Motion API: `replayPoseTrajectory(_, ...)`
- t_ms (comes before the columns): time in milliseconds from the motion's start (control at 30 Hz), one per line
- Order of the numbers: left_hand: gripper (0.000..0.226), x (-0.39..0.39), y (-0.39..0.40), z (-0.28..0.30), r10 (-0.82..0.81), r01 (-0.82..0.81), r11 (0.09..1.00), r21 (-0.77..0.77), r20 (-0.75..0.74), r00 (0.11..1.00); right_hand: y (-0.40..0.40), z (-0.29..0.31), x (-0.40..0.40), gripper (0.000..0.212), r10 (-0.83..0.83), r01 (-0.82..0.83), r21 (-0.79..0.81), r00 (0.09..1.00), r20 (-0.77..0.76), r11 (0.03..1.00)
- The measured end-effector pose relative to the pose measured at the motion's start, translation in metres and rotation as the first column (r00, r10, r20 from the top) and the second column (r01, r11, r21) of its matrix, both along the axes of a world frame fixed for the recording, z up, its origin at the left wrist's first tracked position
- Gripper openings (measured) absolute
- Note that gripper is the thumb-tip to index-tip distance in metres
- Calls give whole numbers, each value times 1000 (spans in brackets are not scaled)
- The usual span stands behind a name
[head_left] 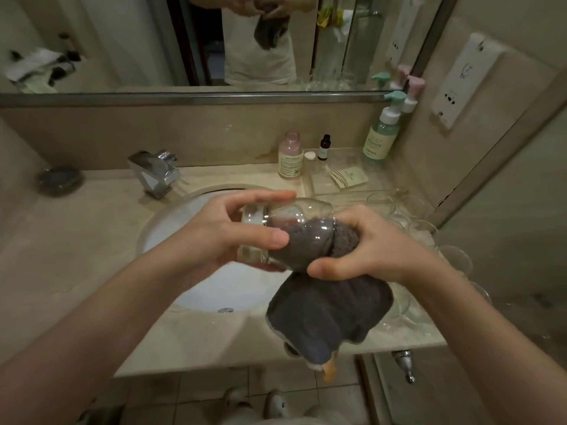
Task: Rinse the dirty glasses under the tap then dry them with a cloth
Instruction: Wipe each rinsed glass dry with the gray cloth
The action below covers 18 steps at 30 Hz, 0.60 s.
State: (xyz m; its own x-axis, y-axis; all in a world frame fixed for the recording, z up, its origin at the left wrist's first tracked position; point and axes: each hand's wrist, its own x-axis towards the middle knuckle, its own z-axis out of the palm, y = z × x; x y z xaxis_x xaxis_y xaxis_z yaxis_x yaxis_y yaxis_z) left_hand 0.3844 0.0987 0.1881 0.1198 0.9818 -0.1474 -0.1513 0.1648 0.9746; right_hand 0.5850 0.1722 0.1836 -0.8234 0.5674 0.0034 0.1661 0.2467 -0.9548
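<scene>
My left hand (227,231) grips a clear glass (285,216) by its base end, holding it sideways above the white sink (171,222). The glass's mouth points right. My right hand (374,243) grips a grey cloth (328,308) and has part of it stuffed into the glass; the rest hangs down over the counter's front edge. Several more clear glasses (454,256) stand on the counter at the right. The chrome tap (153,173) sits behind the sink at the left; no water is visible running from it.
Bottles stand at the back of the counter: a pink one (291,157), a small dark one (324,148) and a green pump bottle (382,133). A clear tray (319,185) holds a sachet. A dark soap dish (59,180) sits far left. A mirror (122,41) hangs above.
</scene>
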Motion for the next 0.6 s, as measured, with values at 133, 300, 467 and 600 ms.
replayPoseTrajectory(133, 39, 6, -10, -9, 28, -9, 984, -181, 105, 994, -6, -9, 2, 44, 23, -25, 71, 999, 28, 997)
replayPoseTrajectory(300, 55, -5, -14, -14, 37, 36, 984, 174, -401, 915, -7, -24, 1, 8, -8, -10, -213, 996, -85, 977)
replayPoseTrajectory(467, 47, -23, -17, -5, 60, 20, 963, 267, -287, 956, -6, -21, -21, 23, -22, -24, -302, 989, -148, 953)
replayPoseTrajectory(600, 34, -42, -19, 2, 68, -68, 998, -14, 5, 998, -10, -5, -45, 22, 64, -78, -151, 994, -93, 985)
